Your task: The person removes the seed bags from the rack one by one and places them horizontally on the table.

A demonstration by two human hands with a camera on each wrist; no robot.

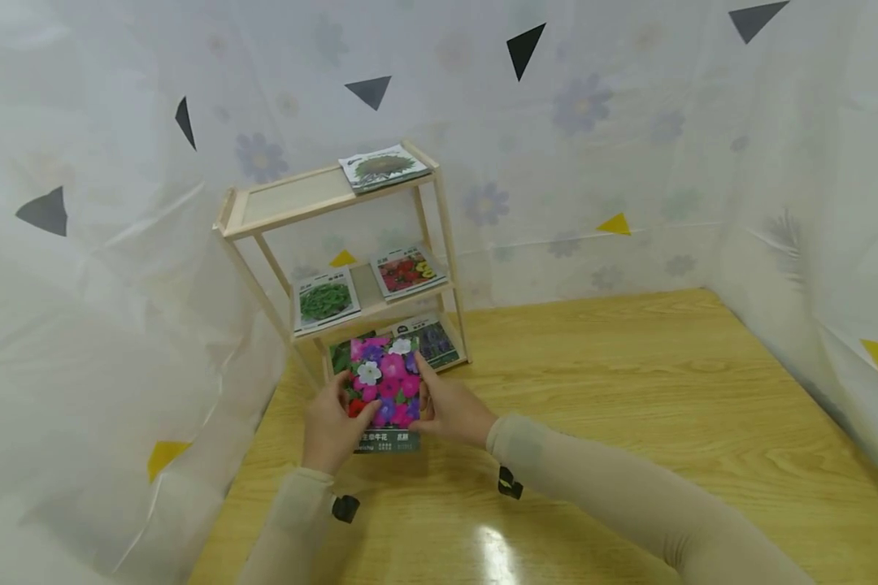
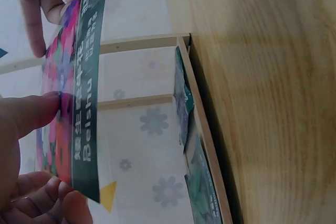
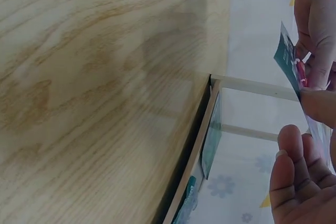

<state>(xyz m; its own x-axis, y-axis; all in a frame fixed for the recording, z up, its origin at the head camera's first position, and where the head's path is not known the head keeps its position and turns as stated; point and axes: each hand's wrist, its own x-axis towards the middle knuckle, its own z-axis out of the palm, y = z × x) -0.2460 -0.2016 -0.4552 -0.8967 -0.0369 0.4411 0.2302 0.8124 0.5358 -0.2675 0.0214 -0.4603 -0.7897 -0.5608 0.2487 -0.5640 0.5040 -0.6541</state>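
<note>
Both hands hold a seed packet (image 1: 391, 383) with pink, purple and white petunias and a dark green lower band, in front of the shelf. My left hand (image 1: 329, 424) grips its left edge, thumb across the front. On the opposite edge, my right hand (image 1: 455, 408) pinches it with the thumb in front. In the left wrist view the packet (image 2: 86, 103) is seen tilted, its green band facing the table side. From the right wrist the packet (image 3: 290, 59) shows nearly edge-on, clear of the tabletop.
A three-tier wooden shelf (image 1: 293, 221) stands at the table's back left. Sunflower packets (image 1: 384, 168) lie on top; green-leaf (image 1: 327, 301) and red-flower packets (image 1: 407, 272) on the middle tier. The bottom tier bears a purple-flower packet (image 1: 436, 341) and another behind the held one. Patterned sheeting surrounds the wooden table (image 1: 600, 390).
</note>
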